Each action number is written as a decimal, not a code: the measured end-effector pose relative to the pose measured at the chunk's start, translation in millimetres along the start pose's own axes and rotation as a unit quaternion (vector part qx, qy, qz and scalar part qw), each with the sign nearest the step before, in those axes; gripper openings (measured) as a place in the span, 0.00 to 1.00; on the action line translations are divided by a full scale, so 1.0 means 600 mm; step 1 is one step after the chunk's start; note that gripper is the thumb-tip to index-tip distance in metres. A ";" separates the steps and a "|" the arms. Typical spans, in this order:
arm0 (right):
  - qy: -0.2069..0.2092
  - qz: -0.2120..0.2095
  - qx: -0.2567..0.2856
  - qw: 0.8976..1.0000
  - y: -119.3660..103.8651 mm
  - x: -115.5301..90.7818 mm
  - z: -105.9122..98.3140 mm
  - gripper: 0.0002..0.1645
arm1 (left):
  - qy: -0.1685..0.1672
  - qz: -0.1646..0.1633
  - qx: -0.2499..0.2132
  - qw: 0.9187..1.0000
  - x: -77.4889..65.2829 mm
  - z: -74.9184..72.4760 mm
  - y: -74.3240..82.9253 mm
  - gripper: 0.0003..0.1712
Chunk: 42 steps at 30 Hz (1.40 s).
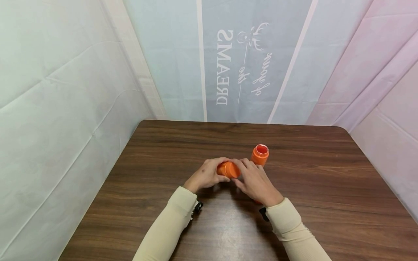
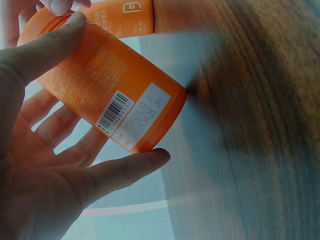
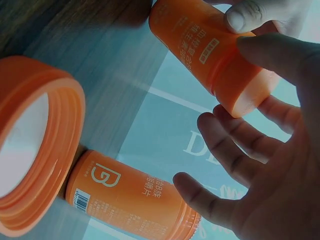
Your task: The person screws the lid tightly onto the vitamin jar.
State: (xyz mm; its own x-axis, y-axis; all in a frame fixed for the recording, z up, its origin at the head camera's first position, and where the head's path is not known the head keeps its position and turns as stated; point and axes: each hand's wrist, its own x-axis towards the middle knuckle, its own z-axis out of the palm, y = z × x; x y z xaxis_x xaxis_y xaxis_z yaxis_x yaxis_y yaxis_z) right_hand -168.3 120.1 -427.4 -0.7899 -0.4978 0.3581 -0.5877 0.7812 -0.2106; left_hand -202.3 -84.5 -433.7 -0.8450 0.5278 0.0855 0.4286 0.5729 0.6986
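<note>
My left hand (image 1: 206, 174) grips an orange bottle (image 2: 100, 75) that is tilted, its capped end toward my right hand. A barcode and a printed date label show on its side in the left wrist view. My right hand (image 1: 254, 181) has thumb and fingers around that bottle's orange cap (image 3: 245, 90). Just beyond the right hand stands a second orange bottle (image 1: 260, 155), upright and uncapped, its lower part hidden by the hand in the head view. A loose orange cap (image 3: 57, 140) with a white inside lies near the right wrist, mostly hidden from the head view.
Everything is on a dark brown wood-grain table (image 1: 183, 141) with rounded far corners. Behind it hangs a pale blue curtain (image 1: 241, 108) with white lettering, and light fabric (image 1: 65, 108) hangs along the sides.
</note>
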 end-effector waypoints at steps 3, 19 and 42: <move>0.001 0.006 0.001 1.000 0.000 0.000 0.001 0.37 | 0.000 0.002 0.003 1.000 0.000 0.000 0.001 0.34; -0.010 0.053 0.022 0.998 -0.001 0.000 0.008 0.36 | 0.001 0.001 0.006 1.000 0.001 0.003 -0.001 0.32; 0.025 -0.048 0.018 0.998 0.009 -0.008 0.014 0.38 | 0.006 0.013 0.003 1.000 -0.003 0.007 -0.004 0.34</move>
State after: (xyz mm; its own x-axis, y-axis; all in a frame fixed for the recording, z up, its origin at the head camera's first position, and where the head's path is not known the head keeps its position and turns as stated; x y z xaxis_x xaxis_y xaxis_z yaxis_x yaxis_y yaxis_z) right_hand -169.3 123.6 -438.2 -0.7203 -0.5493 0.4235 -0.6668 0.7165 -0.2050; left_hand -200.6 -84.4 -438.4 -0.8371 0.5356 0.1114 0.4524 0.5635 0.6912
